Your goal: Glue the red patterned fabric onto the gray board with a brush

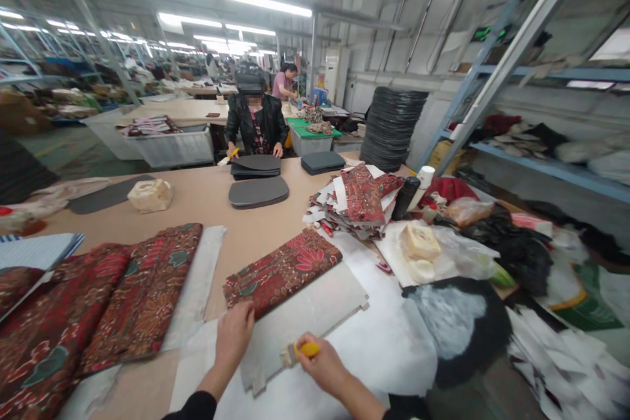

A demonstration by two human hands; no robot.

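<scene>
My right hand [319,362] is closed round the yellow handle of a brush [290,354], its bristles against a pale grey panel [315,315]. The panel lies tilted on white sheeting [388,335]. Along the panel's far edge is a folded red patterned fabric [288,266]. My left hand [237,331] is at the fabric's near left corner, fingers pressed together on it; the fingertips are partly hidden. More folded patterned fabric [142,289] lies to the left.
Patterned pieces [361,200] are heaped behind right. A black round piece with white paste [455,325] and a cut container [420,243] stand right. Across the table [211,190], a person [256,121] handles dark oval pads [256,166].
</scene>
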